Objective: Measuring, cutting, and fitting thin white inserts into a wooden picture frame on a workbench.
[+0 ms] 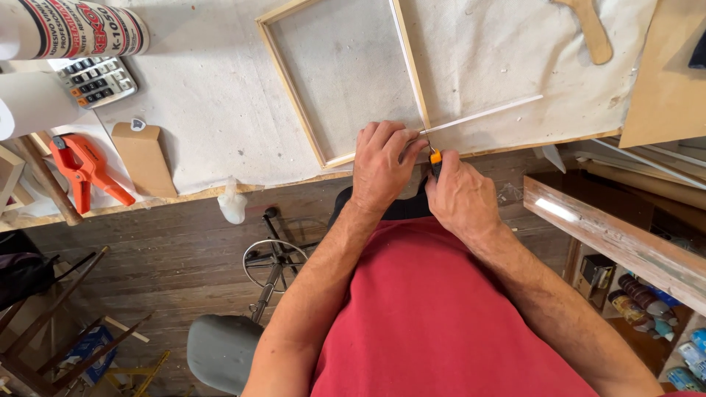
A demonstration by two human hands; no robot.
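Wooden frame (294, 88) flat on the cloth-covered bench (213, 103), near corner right at the bench edge. Left hand (382, 165) pressed palm-down on that corner, fingers curled over the rail, pinning it. Right hand (460, 198) closed round an orange-and-black knife (435, 158), tip at the corner where a thin white strip (485, 114) runs off to the right. Blade itself too small to make out, probably a snap-off cutter.

Handling, judged:
- frame light, thin softwood rails, stiff along the length but weak at the glued corners; grip on a rail near a corner, not mid-span
- white strip slim and bendy, likely to snap or kink; hold close to the cut
- cloth gives some grip, so little sliding

Packages and such:
- white cylindrical glue container (73, 29), red and black print, top left, lying on its side
- grey calculator (95, 81) just below it
- small brown cardboard box (145, 158) near the bench edge
- orange spring clamp (84, 169) left of the box
- bottles and cans (647, 301) on the low shelf, lower right
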